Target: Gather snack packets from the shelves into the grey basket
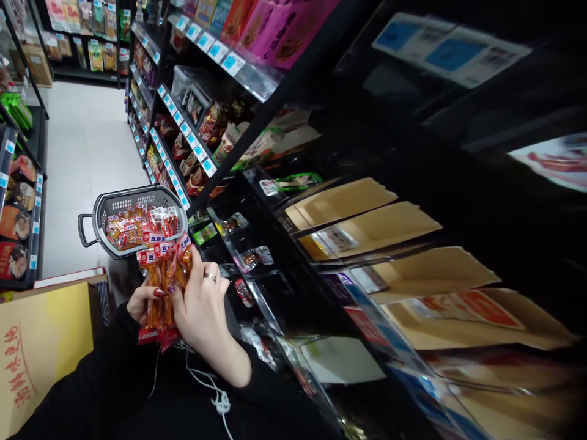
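Observation:
Several small red-topped snack packets (158,264) with orange-brown contents are bunched upright in front of my body. My left hand (143,300) is closed around the lower left side of the bunch, its thumb lying across the front. My right hand (202,299), with a ring on one finger, is closed on the right side of the same packets. Just beyond them stands a grey shopping basket (103,235) with a black handle, holding many similar small packets (131,226). The back fingers of both hands are hidden behind the bunch.
Brown paper bags (426,269) stand in a black shelf on my right, beside compartments with small packs (257,258). Shelves with blue-and-white price tags (188,131) line the aisle. A yellow carton (46,348) is at lower left. White earphone cord (206,382) hangs at my front.

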Action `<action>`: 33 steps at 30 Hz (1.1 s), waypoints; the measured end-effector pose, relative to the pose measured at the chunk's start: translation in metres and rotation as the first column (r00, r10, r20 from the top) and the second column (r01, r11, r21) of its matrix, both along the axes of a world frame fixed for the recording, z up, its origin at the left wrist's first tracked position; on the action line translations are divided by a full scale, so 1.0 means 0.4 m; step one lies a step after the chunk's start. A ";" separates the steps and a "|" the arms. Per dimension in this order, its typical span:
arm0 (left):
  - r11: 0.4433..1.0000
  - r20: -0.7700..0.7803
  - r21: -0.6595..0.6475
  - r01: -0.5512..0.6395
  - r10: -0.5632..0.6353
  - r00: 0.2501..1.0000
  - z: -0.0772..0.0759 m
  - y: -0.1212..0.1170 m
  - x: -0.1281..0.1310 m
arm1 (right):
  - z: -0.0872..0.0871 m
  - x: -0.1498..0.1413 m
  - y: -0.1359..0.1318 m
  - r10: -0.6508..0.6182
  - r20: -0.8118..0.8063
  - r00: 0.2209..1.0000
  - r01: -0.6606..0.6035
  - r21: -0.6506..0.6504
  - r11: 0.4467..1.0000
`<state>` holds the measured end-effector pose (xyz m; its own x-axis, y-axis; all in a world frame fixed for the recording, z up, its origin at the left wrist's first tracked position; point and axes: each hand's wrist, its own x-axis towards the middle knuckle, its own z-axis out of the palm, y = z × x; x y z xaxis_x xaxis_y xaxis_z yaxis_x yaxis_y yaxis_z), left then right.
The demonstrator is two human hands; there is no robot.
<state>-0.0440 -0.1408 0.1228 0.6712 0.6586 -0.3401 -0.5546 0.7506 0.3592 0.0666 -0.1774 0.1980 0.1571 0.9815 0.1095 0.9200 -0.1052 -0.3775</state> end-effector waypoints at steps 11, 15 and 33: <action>0.993 -0.016 -0.015 -0.117 0.116 0.993 0.003 0.001 0.002 | -0.027 0.020 0.053 -0.136 -0.176 0.975 0.108 -0.163 0.981; 0.999 0.040 0.008 -0.047 0.046 0.998 -0.003 -0.003 -0.009 | -0.033 0.029 0.057 -0.138 -0.038 0.990 0.123 -0.270 0.955; 0.999 0.185 0.044 -0.016 0.008 0.983 -0.055 -0.017 -0.006 | 0.003 0.000 0.062 -0.237 0.218 0.947 0.288 -0.238 0.928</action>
